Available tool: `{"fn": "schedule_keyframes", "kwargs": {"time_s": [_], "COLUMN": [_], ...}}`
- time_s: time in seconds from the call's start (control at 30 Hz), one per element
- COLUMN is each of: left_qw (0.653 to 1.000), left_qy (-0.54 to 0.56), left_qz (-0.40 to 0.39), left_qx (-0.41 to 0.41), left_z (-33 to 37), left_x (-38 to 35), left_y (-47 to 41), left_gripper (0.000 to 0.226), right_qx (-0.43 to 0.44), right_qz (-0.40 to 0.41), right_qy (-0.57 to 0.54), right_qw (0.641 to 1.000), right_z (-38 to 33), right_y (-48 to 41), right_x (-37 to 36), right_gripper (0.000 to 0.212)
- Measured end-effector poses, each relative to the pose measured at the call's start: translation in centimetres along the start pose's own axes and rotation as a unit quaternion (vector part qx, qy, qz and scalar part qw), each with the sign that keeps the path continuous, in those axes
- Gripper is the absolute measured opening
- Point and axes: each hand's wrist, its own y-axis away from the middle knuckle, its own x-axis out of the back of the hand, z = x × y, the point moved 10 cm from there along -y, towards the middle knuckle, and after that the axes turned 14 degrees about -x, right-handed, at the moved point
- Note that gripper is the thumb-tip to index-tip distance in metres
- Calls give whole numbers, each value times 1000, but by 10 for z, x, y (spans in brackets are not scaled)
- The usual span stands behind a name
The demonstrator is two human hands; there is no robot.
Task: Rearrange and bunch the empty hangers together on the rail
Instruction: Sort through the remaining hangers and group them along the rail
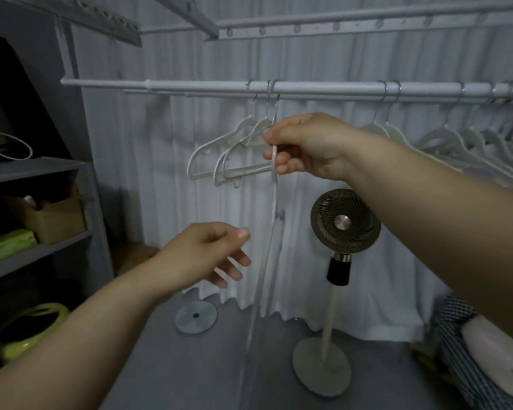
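A white rail (190,85) runs across the room at head height. Three empty white hangers (219,152) hang close together near its middle. My right hand (305,146) pinches the rightmost of these, seen edge-on, just below its hook. Two more hangers (382,125) hang further right, and several others (468,140) crowd the rail's right end. My left hand (211,253) hovers lower, fingers loosely curled, holding nothing. A thin white cord or rod (264,255) hangs down between my hands.
A standing fan (345,221) on a round base is below the rail, in front of a white curtain (172,161). Grey shelves (36,173) with boxes fill the left. A checked bundle (468,344) lies at the lower right. A round disc (195,318) lies on the floor.
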Motion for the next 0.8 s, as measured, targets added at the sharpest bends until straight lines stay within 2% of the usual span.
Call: {"fn": "schedule_keyframes", "kwargs": {"time_s": [0.13, 0.27, 0.4, 0.5, 0.57, 0.7, 0.73, 0.8], "left_qw": [998, 998, 999, 999, 998, 996, 996, 994], "left_qy": [39, 41, 39, 34, 25, 9, 4, -3], "left_qz": [-50, -39, 4, 1, 2, 44, 56, 77], "left_qx": [-1, -25, -33, -40, -51, -73, -76, -82], "left_z": [5, 3, 3, 7, 13, 29, 33, 43], "left_x": [-34, -43, -37, -40, -41, -34, -32, -30], "left_y": [-2, -17, -46, -70, -88, -131, -143, -165], "left_gripper": [5, 20, 23, 29, 29, 23, 23, 23], "right_qx": [6, 13, -4, -29, -37, 24, 49, 93], "right_qz": [53, 74, 75, 70, 87, 215, 251, 324], "right_qy": [-47, -63, -12, 40, 93, 257, 301, 405], "right_qw": [997, 995, 997, 996, 991, 942, 919, 850], "right_z": [-1, 2, 5, 9, 11, -10, -18, -32], "right_y": [0, -4, -15, -28, -40, -52, -52, -53], "right_x": [15, 30, 54, 75, 96, 153, 167, 194], "right_gripper": [22, 22, 19, 11, 27, 36, 36, 37]}}
